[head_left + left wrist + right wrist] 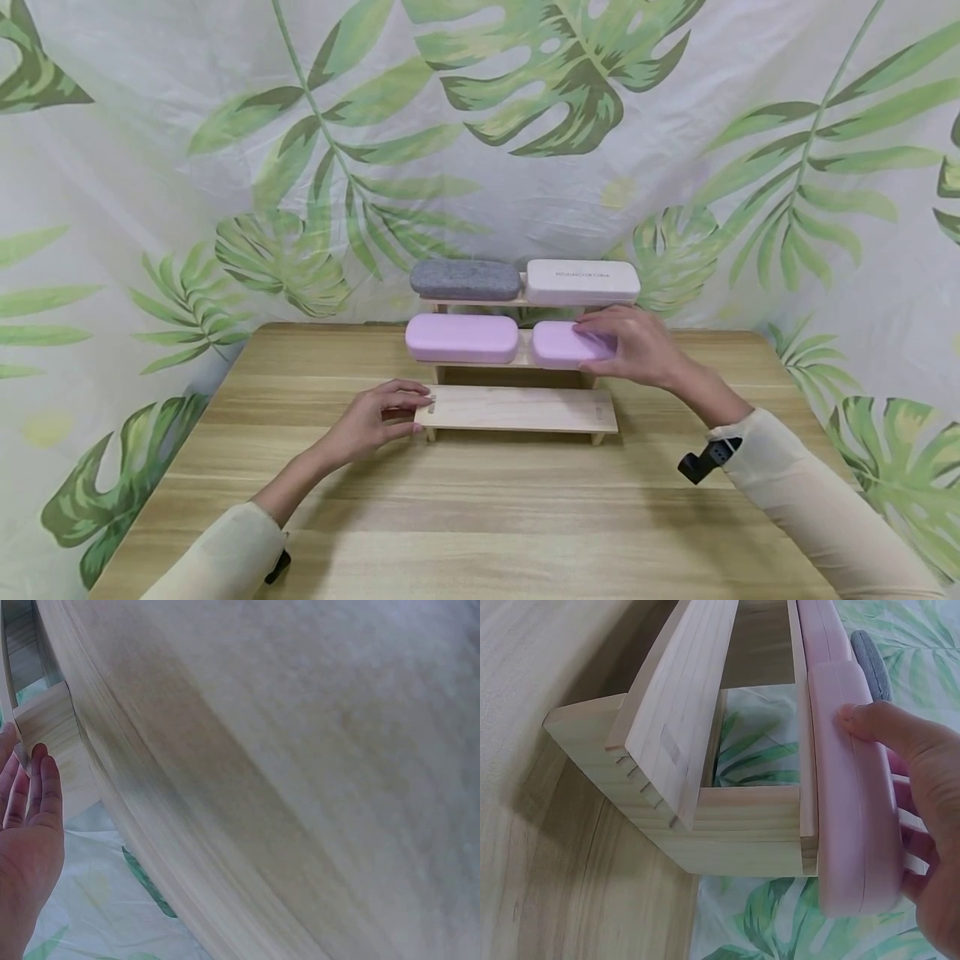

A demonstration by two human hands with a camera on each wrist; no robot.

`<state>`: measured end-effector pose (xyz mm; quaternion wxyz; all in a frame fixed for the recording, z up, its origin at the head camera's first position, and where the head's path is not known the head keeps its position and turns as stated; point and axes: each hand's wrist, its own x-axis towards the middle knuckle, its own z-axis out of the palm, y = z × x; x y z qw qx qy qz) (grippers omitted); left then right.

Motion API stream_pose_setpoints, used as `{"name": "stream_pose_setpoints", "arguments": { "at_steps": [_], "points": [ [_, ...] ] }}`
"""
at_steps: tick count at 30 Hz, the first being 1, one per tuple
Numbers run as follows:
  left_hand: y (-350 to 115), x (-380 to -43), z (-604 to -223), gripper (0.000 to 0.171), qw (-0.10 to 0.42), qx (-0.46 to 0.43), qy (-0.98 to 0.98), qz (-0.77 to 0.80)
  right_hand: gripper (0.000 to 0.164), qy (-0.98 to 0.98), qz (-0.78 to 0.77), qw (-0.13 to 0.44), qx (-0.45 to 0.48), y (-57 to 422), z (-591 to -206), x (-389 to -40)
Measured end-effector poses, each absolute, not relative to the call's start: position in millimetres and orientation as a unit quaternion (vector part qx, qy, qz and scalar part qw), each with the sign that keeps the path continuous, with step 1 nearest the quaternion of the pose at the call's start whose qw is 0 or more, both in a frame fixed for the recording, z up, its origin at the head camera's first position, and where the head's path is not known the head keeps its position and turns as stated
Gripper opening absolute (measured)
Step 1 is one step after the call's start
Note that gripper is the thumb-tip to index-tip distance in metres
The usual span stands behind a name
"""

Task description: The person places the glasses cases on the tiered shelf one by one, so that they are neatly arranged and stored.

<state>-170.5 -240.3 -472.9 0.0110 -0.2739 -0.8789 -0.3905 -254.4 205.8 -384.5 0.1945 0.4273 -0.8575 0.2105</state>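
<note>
A stepped wooden display rack (516,408) stands on the table. My right hand (637,346) grips the right end of a pink glasses case (557,343) on the middle step. In the right wrist view, the thumb presses one face of this pink case (855,787) and the fingers lie behind it. Left of it on the same step sits another pink glasses case (461,337). My left hand (371,421) holds the left end of the bottom step between thumb and fingers. In the left wrist view, only part of that hand (30,825) shows beside the rack's side panel (56,742).
On the top step are a grey fabric glasses case (465,279) at left and a white glasses case with printed lettering (582,282) at right. Behind the wooden table (480,517) hangs a leaf-patterned cloth (525,192), close to the rack's back.
</note>
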Motion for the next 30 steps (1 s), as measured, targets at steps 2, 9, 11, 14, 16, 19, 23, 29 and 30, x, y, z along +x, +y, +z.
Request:
{"name": "stream_pose_setpoints", "arguments": {
  "at_steps": [2,9,11,14,16,19,23,29,30],
  "points": [
    [-240.2,-171.0,-472.7,0.041,0.011,-0.275,-0.877,-0.393,0.055,-0.855,0.208,0.200,0.430,205.8,-385.3,-254.8],
    [-240.2,-172.9,-471.4,0.041,0.014,-0.279,-0.881,-0.382,0.053,-0.844,0.201,0.224,0.444,205.5,-385.3,-255.7],
    [-240.2,-172.9,-470.8,0.042,0.014,-0.280,-0.881,-0.381,0.053,-0.842,0.200,0.224,0.448,204.7,-384.7,-255.9],
    [-239.7,-172.2,-470.8,0.041,0.015,-0.281,-0.881,-0.379,0.053,-0.843,0.199,0.218,0.449,203.3,-384.5,-255.8],
    [-239.6,-171.8,-471.2,0.041,0.016,-0.283,-0.881,-0.379,0.052,-0.845,0.199,0.215,0.448,202.0,-384.4,-255.6],
    [-240.2,-171.5,-472.3,0.042,0.015,-0.282,-0.880,-0.381,0.051,-0.845,0.197,0.214,0.448,199.8,-384.1,-255.6],
    [-240.8,-171.5,-473.1,0.041,0.014,-0.277,-0.881,-0.383,0.051,-0.846,0.195,0.216,0.447,197.7,-383.8,-255.8],
    [-240.5,-171.8,-472.6,0.041,0.014,-0.276,-0.880,-0.387,0.051,-0.844,0.195,0.217,0.450,198.0,-382.3,-256.1],
    [-240.4,-172.0,-472.4,0.041,0.014,-0.277,-0.880,-0.386,0.051,-0.843,0.195,0.217,0.452,198.5,-381.8,-256.1]
  ]
}}
